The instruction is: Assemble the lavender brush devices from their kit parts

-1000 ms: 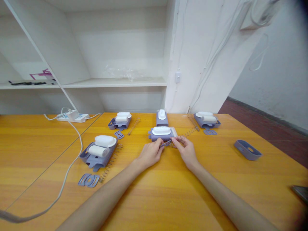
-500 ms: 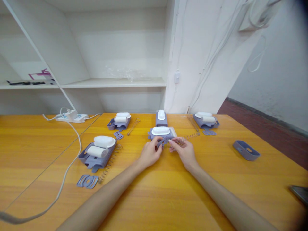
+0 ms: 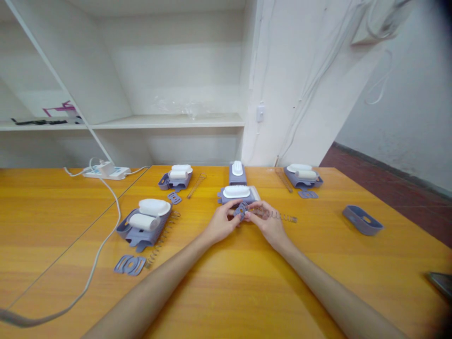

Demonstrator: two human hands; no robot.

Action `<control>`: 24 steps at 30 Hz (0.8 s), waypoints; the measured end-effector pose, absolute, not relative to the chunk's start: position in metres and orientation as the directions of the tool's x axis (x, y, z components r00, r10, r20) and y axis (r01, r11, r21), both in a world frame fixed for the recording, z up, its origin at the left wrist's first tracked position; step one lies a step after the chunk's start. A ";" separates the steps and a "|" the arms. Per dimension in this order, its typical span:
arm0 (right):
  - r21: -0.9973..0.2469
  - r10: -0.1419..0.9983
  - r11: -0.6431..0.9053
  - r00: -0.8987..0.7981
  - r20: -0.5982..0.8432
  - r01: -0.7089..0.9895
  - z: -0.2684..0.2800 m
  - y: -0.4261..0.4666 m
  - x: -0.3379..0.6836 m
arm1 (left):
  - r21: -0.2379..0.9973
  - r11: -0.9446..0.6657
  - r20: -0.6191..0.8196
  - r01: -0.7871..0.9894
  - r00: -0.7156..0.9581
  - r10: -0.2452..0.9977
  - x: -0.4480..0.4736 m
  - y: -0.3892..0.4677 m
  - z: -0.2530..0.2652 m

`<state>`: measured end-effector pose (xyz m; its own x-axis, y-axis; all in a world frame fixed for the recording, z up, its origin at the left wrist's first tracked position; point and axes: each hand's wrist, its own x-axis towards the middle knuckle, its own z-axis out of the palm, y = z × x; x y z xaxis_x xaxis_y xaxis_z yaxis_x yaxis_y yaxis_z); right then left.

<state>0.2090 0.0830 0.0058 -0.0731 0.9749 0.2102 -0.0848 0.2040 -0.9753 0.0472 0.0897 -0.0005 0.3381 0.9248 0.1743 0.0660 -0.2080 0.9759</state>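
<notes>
From the head camera, the tabletop (image 3: 275, 292) is orange wood, with a white shelf (image 3: 169, 121) behind it and a red floor (image 3: 391, 186) off to the right. A white power strip (image 3: 108, 172) sits at the back left, and a clear plastic bag (image 3: 189, 110) lies on the shelf. Half a second ago the thin metal spring (image 3: 284, 216) slanted up and away from the hands; now its far end is lower and closer to the person. The flat purple piece (image 3: 240, 210) has turned too. It is between the two hands, just in front of a purple block with a white brush (image 3: 236, 191) on top. The left hand (image 3: 222, 223) has its fingers pinching the flat piece. The right hand (image 3: 270, 226) has its fingers pinched on the spring, right by the piece's edge; whether the two are hooked together is too small to tell. On the right side stands a purple tub (image 3: 363, 221) with a hole in it. On the left, a purple case (image 3: 160, 230) carries a white roller (image 3: 143, 221) and a white oval part (image 3: 154, 207).
</notes>
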 end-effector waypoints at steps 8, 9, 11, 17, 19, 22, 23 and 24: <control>-0.957 0.958 0.280 -0.085 0.273 0.079 0.000 0.085 0.208 | 0.990 -0.142 0.117 0.017 0.478 0.871 0.041 0.091 -0.001; -0.947 0.952 0.300 -0.096 0.290 0.114 -0.001 0.085 0.208 | 0.989 -0.145 0.120 0.014 0.486 0.866 0.041 0.091 -0.001; -0.913 0.934 0.357 -0.104 0.343 0.196 -0.001 0.085 0.208 | 0.988 -0.153 0.128 0.012 0.479 0.868 0.041 0.091 -0.001; -0.892 0.927 0.373 -0.063 0.370 0.257 0.001 0.084 0.207 | 0.987 -0.160 0.143 0.008 0.401 0.905 0.044 0.091 -0.004; -0.935 0.949 0.313 -0.075 0.305 0.165 0.001 0.083 0.206 | 0.986 -0.165 0.142 0.026 0.397 0.907 0.044 0.090 -0.005; -0.950 0.957 0.286 -0.092 0.276 0.124 0.000 0.083 0.205 | 0.984 -0.173 0.144 0.040 0.389 0.910 0.044 0.091 -0.005; -0.950 0.957 0.286 -0.092 0.275 0.130 -0.001 0.083 0.205 | 0.984 -0.176 0.147 0.040 0.385 0.911 0.044 0.091 -0.005; -0.951 0.958 0.281 -0.093 0.270 0.131 -0.001 0.083 0.205 | 0.983 -0.178 0.151 0.036 0.382 0.912 0.044 0.091 -0.006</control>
